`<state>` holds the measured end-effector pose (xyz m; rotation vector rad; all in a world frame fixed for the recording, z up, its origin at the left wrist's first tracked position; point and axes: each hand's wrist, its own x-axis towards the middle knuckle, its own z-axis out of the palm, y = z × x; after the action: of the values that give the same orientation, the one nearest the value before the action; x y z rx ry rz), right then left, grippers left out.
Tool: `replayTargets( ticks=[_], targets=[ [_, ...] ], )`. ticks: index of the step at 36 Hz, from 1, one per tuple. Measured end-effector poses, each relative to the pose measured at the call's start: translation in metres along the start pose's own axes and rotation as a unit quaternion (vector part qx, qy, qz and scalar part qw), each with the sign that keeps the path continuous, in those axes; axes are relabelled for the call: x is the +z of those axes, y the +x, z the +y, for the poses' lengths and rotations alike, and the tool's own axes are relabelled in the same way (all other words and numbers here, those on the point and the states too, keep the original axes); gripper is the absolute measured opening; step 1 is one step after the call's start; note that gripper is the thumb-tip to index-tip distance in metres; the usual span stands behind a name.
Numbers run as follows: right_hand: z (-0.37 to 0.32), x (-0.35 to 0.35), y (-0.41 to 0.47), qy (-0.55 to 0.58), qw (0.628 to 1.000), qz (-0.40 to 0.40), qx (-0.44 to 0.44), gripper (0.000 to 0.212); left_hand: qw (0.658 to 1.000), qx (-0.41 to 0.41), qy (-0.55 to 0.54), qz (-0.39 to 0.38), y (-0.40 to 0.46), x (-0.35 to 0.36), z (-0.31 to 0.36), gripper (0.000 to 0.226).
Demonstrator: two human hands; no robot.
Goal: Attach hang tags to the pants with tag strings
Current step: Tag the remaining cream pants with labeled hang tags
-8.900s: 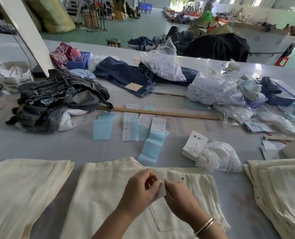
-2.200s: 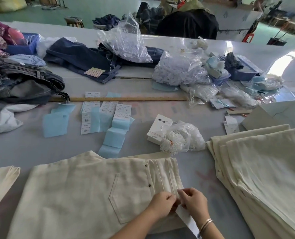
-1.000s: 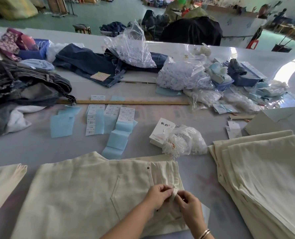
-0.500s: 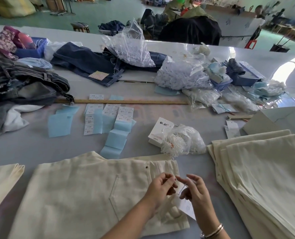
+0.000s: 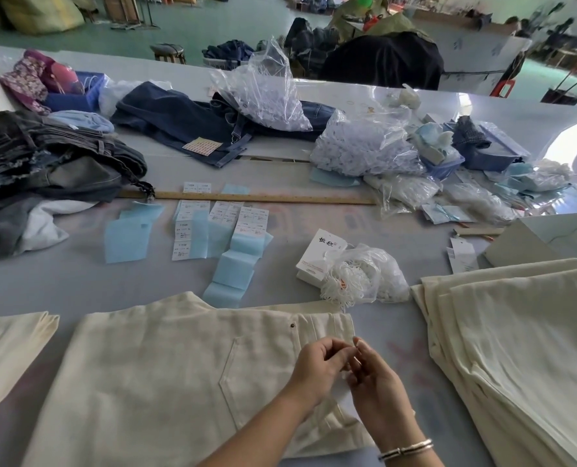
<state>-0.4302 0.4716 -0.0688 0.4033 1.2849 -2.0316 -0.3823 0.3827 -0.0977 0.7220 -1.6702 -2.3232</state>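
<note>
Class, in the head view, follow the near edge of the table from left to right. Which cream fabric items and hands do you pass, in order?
Folded cream pile → cream pants being tagged → left hand → right hand → stack of cream pants.

A pale grey worktop point(image 5: 61, 281) carries cream pants point(image 5: 166, 372) spread flat at its near edge, with folded cream stacks to the left point(image 5: 7, 345) and right point(image 5: 523, 338). Behind them lie blue paper pieces and white size labels point(image 5: 219, 230), a white box point(image 5: 317, 256) touching a clear bag of tag strings point(image 5: 364, 274), and a long wooden ruler point(image 5: 263, 198). Farther back sit heaped grey jeans point(image 5: 54, 156), dark denim point(image 5: 179, 119) and several plastic bags point(image 5: 361, 146).
</note>
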Motion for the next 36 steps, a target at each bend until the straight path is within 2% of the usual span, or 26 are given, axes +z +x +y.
replayTargets(
  ticks=[17, 21, 25, 30, 36],
  targets=[
    [0.004, -0.002, 0.001, -0.053, 0.998, 0.0, -0.042, 0.027, 1.0, -0.005, 0.009, -0.007, -0.002, -0.002, 0.007, 0.012],
    [0.004, -0.005, 0.004, -0.05, 0.997, 0.01, -0.05, 0.018, 1.0, -0.012, 0.002, -0.005, -0.003, 0.0, 0.008, 0.01],
    [0.003, -0.007, 0.005, -0.044, 0.998, 0.01, -0.046, 0.017, 1.0, -0.024, -0.018, 0.003, -0.004, 0.002, 0.006, 0.011],
    [0.005, -0.004, 0.007, -0.026, 0.999, -0.005, -0.046, 0.012, 0.994, -0.041, -0.098, 0.027, -0.005, 0.01, 0.004, 0.01],
    [0.006, 0.004, 0.009, 0.006, 1.0, -0.013, -0.013, 0.008, 0.993, -0.029, -0.089, 0.074, -0.001, 0.017, -0.011, 0.007]
  ],
)
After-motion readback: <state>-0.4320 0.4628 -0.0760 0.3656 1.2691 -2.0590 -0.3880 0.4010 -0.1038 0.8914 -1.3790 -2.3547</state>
